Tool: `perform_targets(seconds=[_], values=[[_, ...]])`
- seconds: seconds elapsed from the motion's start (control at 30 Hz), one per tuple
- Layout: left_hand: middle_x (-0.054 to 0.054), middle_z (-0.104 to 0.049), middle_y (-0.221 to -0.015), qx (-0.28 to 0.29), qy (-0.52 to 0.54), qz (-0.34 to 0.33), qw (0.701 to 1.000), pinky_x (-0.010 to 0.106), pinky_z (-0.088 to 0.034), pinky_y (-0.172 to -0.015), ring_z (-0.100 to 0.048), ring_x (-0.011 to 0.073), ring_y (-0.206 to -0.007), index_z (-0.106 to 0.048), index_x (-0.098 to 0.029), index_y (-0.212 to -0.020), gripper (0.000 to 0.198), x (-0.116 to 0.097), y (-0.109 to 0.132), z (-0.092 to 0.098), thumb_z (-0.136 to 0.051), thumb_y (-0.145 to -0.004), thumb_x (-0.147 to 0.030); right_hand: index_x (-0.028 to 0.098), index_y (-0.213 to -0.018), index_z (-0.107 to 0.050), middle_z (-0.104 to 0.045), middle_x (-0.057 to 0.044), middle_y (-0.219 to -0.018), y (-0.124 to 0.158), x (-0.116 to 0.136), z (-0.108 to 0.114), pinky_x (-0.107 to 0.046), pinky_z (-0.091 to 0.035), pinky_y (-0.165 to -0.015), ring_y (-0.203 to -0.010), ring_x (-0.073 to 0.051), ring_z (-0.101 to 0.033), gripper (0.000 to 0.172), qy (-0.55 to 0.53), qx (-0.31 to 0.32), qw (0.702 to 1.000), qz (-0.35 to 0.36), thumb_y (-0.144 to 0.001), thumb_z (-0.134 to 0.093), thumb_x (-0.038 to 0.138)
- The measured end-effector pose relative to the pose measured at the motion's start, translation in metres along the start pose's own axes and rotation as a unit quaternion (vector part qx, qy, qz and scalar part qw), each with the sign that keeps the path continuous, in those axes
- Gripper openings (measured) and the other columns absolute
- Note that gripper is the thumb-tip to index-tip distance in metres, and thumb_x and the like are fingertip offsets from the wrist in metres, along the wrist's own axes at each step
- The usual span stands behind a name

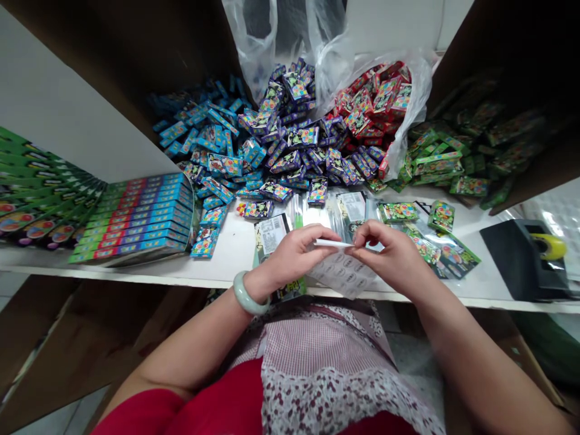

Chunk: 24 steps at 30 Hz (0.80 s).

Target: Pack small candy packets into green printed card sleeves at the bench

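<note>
In the head view, a thin white sheet (347,273) with rows of printed oval marks hangs between my hands at the table's front edge; its upper edge is folded and seen side-on. My left hand (302,251), with a pale bangle at the wrist, grips the fold between thumb and fingers. At the other end my right hand (385,246) pinches the edge with thumb and forefinger; whether a small piece is also in that pinch is too small to tell. Beneath my hands lie clear packets with printed cards (270,234), partly hidden by them.
Heaps of small blue boxes (224,164), purple boxes (302,136), red boxes (385,93) in a plastic bag, and green boxes (437,160) line the back. Stacked box rows (140,211) stand left. A black tape dispenser (521,254) is at right. Dark partitions flank the heaps.
</note>
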<state>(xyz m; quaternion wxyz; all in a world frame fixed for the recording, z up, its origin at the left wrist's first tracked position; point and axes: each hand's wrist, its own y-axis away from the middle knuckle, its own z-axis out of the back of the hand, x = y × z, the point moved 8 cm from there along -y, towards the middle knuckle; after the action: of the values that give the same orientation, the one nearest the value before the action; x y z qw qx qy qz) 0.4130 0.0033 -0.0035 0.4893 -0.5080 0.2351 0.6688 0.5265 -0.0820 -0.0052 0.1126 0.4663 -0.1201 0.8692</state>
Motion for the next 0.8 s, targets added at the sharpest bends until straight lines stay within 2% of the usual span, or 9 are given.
perform_targets(seconds=[0.1,0.2,0.27,0.37,0.6,0.7,0.8], values=[[0.002,-0.065,-0.081,-0.001,0.025,0.034,0.999,0.024,-0.044,-0.072,-0.058,0.0115,-0.077,-0.068,-0.016,-0.086,0.012,0.007,0.001,0.001,-0.057,-0.086,-0.021,0.021,-0.076,-0.055,-0.062,0.000,-0.076,0.001,0.000,0.001,-0.028,-0.042,-0.065,-0.072,-0.015,-0.056,0.013,-0.006,0.001,1.000,-0.002,-0.080,-0.066,0.026],[-0.001,-0.060,-0.070,-0.016,0.066,0.082,0.994,0.022,-0.040,-0.061,-0.053,0.0095,-0.065,-0.065,-0.015,-0.077,0.014,0.015,0.003,0.003,-0.059,-0.084,-0.026,0.021,-0.090,-0.062,-0.066,-0.001,-0.082,0.001,0.000,0.003,-0.028,-0.044,-0.066,-0.074,-0.016,-0.058,0.017,-0.010,0.004,1.000,-0.011,-0.079,-0.070,0.031],[-0.002,-0.057,-0.067,-0.019,0.082,0.102,0.991,0.021,-0.039,-0.059,-0.050,0.0088,-0.062,-0.063,-0.015,-0.074,0.017,0.018,0.003,0.004,-0.060,-0.083,-0.029,0.021,-0.090,-0.065,-0.067,-0.001,-0.081,0.000,0.001,0.003,-0.028,-0.044,-0.066,-0.074,-0.016,-0.059,0.014,-0.009,0.016,1.000,-0.021,-0.081,-0.068,0.032],[-0.002,-0.055,-0.066,-0.025,0.084,0.110,0.990,0.021,-0.038,-0.058,-0.049,0.0086,-0.062,-0.062,-0.015,-0.073,0.017,0.019,0.003,0.006,-0.061,-0.082,-0.029,0.021,-0.082,-0.066,-0.067,0.000,-0.078,-0.002,0.003,0.001,-0.027,-0.044,-0.065,-0.072,-0.015,-0.058,0.008,-0.011,0.034,0.999,-0.025,-0.083,-0.065,0.029],[-0.001,-0.061,-0.075,-0.019,0.089,0.095,0.991,0.021,-0.041,-0.064,-0.053,0.0092,-0.069,-0.065,-0.015,-0.080,0.008,0.018,0.003,0.002,-0.061,-0.080,-0.022,0.020,-0.086,-0.064,-0.064,0.000,-0.077,-0.002,0.001,0.000,-0.027,-0.043,-0.064,-0.072,-0.014,-0.057,0.007,-0.023,0.014,0.999,-0.019,-0.080,-0.066,0.024],[0.000,-0.062,-0.078,-0.020,0.078,0.077,0.994,0.022,-0.042,-0.069,-0.055,0.0099,-0.074,-0.066,-0.015,-0.081,0.007,0.015,0.003,0.002,-0.060,-0.078,-0.017,0.020,-0.081,-0.063,-0.064,0.000,-0.076,-0.002,0.002,-0.002,-0.027,-0.043,-0.063,-0.071,-0.014,-0.057,0.003,-0.018,0.025,0.999,-0.020,-0.081,-0.064,0.023],[0.000,-0.062,-0.077,-0.024,0.084,0.093,0.992,0.022,-0.042,-0.066,-0.055,0.0100,-0.072,-0.066,-0.015,-0.081,0.007,0.018,0.003,0.002,-0.061,-0.079,-0.020,0.020,-0.077,-0.061,-0.063,0.001,-0.075,-0.002,0.006,0.002,-0.027,-0.043,-0.065,-0.071,-0.014,-0.057,0.005,-0.006,0.005,1.000,-0.001,-0.082,-0.062,0.020]])
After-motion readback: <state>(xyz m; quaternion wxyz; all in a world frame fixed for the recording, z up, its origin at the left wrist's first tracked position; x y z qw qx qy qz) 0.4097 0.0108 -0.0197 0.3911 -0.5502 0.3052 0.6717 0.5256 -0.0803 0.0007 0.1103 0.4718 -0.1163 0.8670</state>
